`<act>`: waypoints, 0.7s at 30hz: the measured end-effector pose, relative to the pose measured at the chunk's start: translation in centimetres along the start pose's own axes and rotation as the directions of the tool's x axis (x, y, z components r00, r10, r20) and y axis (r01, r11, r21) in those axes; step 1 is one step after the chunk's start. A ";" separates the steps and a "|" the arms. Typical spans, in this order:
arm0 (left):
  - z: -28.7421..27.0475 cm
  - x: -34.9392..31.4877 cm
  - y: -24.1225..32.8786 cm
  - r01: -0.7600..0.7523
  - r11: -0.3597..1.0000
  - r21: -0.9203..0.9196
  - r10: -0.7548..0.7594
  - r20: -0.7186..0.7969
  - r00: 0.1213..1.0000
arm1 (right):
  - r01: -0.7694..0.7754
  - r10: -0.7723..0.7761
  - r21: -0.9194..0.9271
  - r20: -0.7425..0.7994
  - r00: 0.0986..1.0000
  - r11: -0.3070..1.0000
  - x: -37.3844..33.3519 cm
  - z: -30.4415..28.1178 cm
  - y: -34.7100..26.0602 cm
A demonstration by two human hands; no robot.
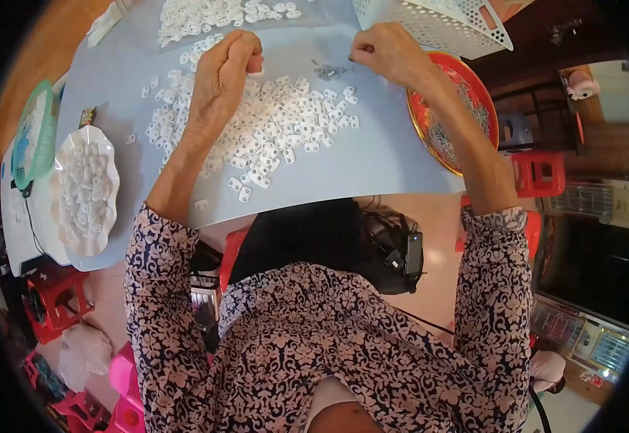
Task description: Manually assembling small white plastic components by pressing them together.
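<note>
my left hand [222,76] pinches a small white plastic piece [257,71] over the white pile [271,123]; my right hand [387,52] is closed near small metal springs [329,71] on the surface [379,151].

Lighting: bright, even, soft daylight; source not in view. Desk [372,159] pale blue, evenly lit, faint sheen toward its far edge, no hard glare. Shadows: weak and short, close under the left hand [224,72] and right hand [390,50]; darker shade below the desk edge over the lap. White parts [278,123] near blown out, edges merging in the pile. Red plate [421,115] saturated, rim glossy. Right background dim, with small glowing screens. Distortion: strong fisheye; desk edge bows, straight lines bend toward the rim. Black vignette rings the frame, corners lost. Sharpness: centre fairly crisp, sleeve pattern clear; periphery softer and smeared. No evident motion blur.
</note>
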State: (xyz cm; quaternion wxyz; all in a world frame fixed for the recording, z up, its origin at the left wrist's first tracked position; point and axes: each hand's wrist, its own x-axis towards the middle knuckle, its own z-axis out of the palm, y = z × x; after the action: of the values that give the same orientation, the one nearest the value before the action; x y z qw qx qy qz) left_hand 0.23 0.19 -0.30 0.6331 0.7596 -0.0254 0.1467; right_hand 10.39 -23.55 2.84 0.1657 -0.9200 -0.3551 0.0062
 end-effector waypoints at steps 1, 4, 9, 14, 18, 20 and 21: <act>0.0 -0.1 0.0 0.001 1.000 -0.001 -0.001 0.001 1.000 | -0.012 0.012 -0.027 0.026 1.000 1.000 -0.1 -0.1 0.0; 0.1 -0.2 0.1 -0.027 1.000 0.011 0.027 0.007 1.000 | -0.061 0.068 -0.080 0.094 0.993 0.995 -0.4 -0.1 -0.1; -0.2 -0.1 0.3 0.027 0.999 0.037 -0.027 -0.003 1.000 | 0.009 -0.003 -0.155 0.042 0.999 0.988 -0.1 0.9 0.1; -0.4 0.3 -0.3 -0.034 0.999 0.020 0.034 -0.012 0.999 | 0.047 -0.042 -0.252 0.027 0.999 0.967 -0.1 0.8 -0.2; -0.5 0.4 -0.4 0.001 1.000 0.019 0.000 -0.039 0.999 | -0.007 0.017 -0.112 0.087 0.996 0.994 -0.5 -0.5 0.2; -0.7 0.3 -0.3 -0.007 0.999 0.038 0.007 -0.021 1.000 | -0.020 0.026 -0.061 0.111 0.994 0.998 -0.8 -1.3 0.0; -0.7 0.4 -0.2 -0.012 0.999 0.035 0.012 -0.015 1.000 | -0.007 0.015 -0.057 0.144 0.989 0.998 -1.2 -1.9 0.0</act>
State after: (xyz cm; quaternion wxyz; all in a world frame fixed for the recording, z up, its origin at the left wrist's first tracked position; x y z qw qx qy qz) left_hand 0.50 0.96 -0.30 0.6189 0.7694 -0.0225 0.1566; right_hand 9.72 -24.88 4.52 0.1135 -0.9235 -0.3609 0.0638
